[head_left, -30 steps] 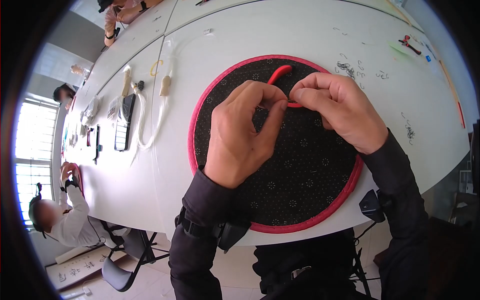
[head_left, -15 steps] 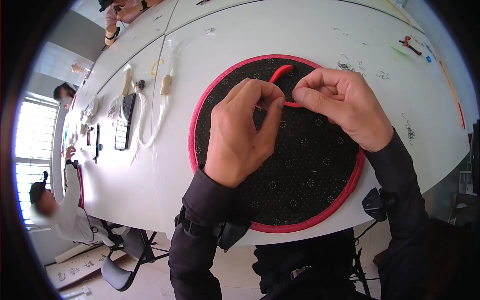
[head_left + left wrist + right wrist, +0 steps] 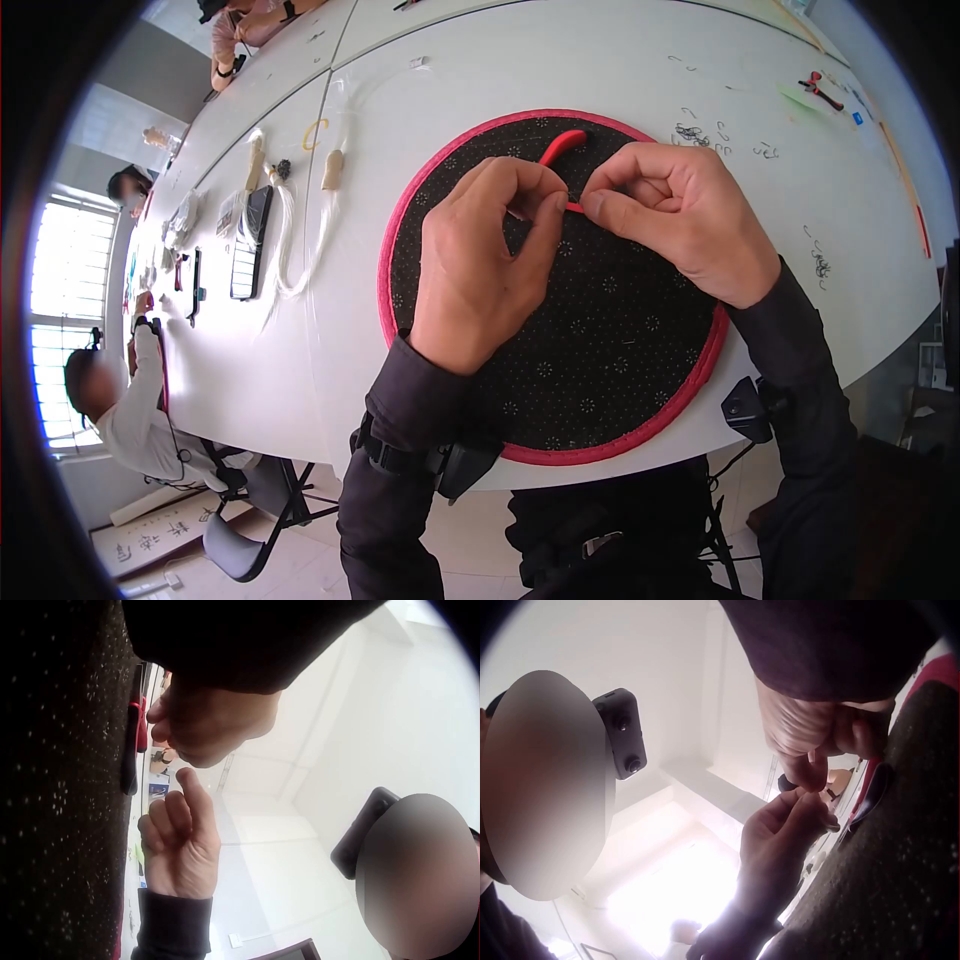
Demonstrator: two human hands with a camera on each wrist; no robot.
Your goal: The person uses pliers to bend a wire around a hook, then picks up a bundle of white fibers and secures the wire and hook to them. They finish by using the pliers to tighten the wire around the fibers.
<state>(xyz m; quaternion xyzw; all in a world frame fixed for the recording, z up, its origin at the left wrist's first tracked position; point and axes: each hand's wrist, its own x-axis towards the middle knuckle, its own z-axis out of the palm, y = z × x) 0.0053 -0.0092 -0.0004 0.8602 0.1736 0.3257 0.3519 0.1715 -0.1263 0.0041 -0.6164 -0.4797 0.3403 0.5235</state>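
Thumb and forefinger of my left hand (image 3: 480,265) pinch together above the round black mat (image 3: 590,370). My right hand (image 3: 690,220) faces it with thumb and forefinger also pinched, a small gap between the two sets of fingertips. Whatever they pinch is too small to make out. Behind the fingertips a red-handled tool (image 3: 563,147) lies on the mat, partly covered by the hands. The left wrist view has the left hand (image 3: 217,724) above the right hand (image 3: 180,840); in the right wrist view the left hand (image 3: 772,840) meets the right hand (image 3: 810,735).
Small dark hooks (image 3: 692,135) lie in loose piles on the white table, right of the mat. Pliers (image 3: 820,90) rest at the far right. To the left are a phone (image 3: 250,245) and bundles of clear strands (image 3: 285,235). Other people sit at the table's left and far sides.
My right hand shifted slightly right and back toward the left hand, its fingers staying pinched. The left hand has barely moved. The person at the far left has leaned and moved their arms.
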